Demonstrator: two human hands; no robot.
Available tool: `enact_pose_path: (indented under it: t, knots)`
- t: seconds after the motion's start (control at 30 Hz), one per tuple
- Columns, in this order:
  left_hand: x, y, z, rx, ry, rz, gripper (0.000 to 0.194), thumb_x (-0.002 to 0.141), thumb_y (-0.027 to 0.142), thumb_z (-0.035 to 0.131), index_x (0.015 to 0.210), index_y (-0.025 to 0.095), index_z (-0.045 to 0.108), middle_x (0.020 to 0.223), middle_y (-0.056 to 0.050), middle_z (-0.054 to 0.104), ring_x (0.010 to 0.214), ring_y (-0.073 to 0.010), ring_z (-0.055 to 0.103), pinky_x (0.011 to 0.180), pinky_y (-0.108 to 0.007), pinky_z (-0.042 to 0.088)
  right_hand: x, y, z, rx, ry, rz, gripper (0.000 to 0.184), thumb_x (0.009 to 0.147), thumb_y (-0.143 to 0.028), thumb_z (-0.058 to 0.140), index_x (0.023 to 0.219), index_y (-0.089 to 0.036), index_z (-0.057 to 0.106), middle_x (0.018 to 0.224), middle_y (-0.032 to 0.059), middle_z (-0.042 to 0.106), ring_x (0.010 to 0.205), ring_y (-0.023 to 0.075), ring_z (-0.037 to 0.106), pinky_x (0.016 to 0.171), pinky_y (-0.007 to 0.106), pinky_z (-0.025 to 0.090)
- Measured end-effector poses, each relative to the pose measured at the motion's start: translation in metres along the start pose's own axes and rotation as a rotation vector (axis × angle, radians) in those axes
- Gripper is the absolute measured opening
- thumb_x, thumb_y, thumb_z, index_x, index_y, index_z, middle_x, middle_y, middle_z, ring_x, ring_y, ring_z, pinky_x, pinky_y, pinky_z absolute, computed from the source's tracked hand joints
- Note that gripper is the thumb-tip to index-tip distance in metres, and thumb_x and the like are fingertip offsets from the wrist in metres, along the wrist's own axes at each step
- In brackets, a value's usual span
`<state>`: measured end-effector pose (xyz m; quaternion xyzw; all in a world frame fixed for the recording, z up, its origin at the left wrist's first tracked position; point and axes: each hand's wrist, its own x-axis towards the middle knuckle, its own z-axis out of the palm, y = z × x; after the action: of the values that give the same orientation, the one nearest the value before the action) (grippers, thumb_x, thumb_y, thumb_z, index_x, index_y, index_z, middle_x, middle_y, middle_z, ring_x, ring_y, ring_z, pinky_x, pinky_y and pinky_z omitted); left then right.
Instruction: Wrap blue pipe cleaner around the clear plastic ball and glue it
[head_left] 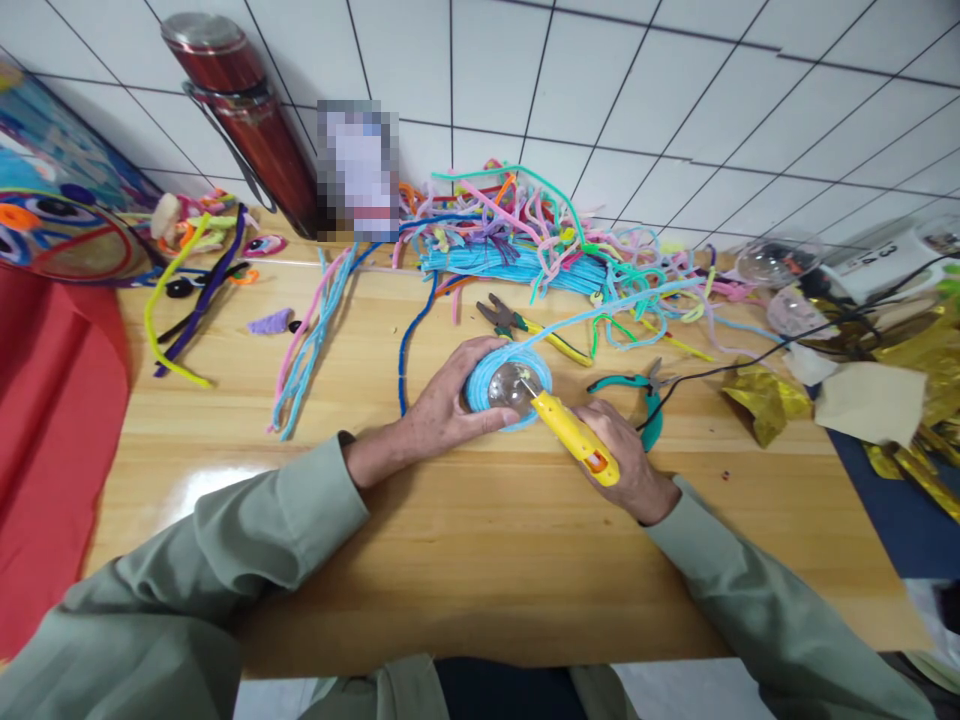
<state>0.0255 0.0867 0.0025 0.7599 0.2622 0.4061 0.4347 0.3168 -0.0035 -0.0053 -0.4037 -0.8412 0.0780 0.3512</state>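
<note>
My left hand (456,402) is closed around the side of a clear, round plastic piece (504,384) wound with light blue pipe cleaner (480,372). Its thumb lies across the near edge. From the coil, a loose light blue pipe cleaner (600,312) runs up to the right. In my right hand (619,440) is a yellow hot glue gun (568,428), its nozzle tip at the clear middle of the coiled piece. Whether glue is coming out is too small to tell.
Behind the hands lie yellow-handled pliers (551,332) and a heap of pipe cleaners (517,262). Teal-handled cutters (651,400) and a black cord (739,362) are to the right, near gold foil (765,402). A red thermos (244,125) stands at the back left.
</note>
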Motion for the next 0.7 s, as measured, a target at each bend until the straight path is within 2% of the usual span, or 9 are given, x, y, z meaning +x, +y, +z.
enact_pose_path:
  t: [0.13,0.37,0.47,0.7]
  knots:
    - [0.0006,0.0002,0.0007,0.012,0.002,0.025,0.08,0.092,0.051,0.086,0.158,0.028,0.048,0.157,-0.016,0.055,0.146,-0.0365,0.058,0.127,-0.058,0.048,-0.002,0.0003,-0.0002,-0.011,-0.014,0.004,0.036,0.11,-0.03,0.05,0.146,-0.024,0.055,0.097,0.0074,0.067,0.085,0.0274,0.066,0.076,0.041,0.057]
    - [0.0014,0.0008,0.0016,0.031,0.013,0.063,0.079,0.091,0.05,0.086,0.158,0.029,0.049,0.154,-0.015,0.057,0.144,-0.0366,0.059,0.125,-0.059,0.05,0.0043,-0.0034,-0.0019,-0.05,-0.028,-0.081,0.038,0.115,-0.036,0.037,0.142,-0.017,0.056,0.095,0.0088,0.066,0.081,0.0258,0.061,0.076,0.041,0.053]
    - [0.002,0.0004,0.0017,0.045,0.012,0.081,0.08,0.092,0.05,0.086,0.159,0.029,0.048,0.154,-0.016,0.057,0.144,-0.0367,0.059,0.124,-0.059,0.051,0.0046,-0.0035,-0.002,-0.054,-0.048,-0.082,0.036,0.115,-0.035,0.039,0.143,-0.018,0.055,0.097,0.0086,0.067,0.081,0.0253,0.061,0.076,0.041,0.052]
    - [0.0018,-0.0001,0.0014,0.067,0.004,0.115,0.08,0.093,0.049,0.085,0.16,0.03,0.046,0.154,-0.016,0.057,0.145,-0.037,0.058,0.124,-0.06,0.05,0.0039,-0.0038,-0.0003,-0.033,-0.005,-0.053,0.033,0.113,-0.033,0.047,0.142,-0.021,0.057,0.092,0.0064,0.065,0.078,0.025,0.062,0.071,0.04,0.053]
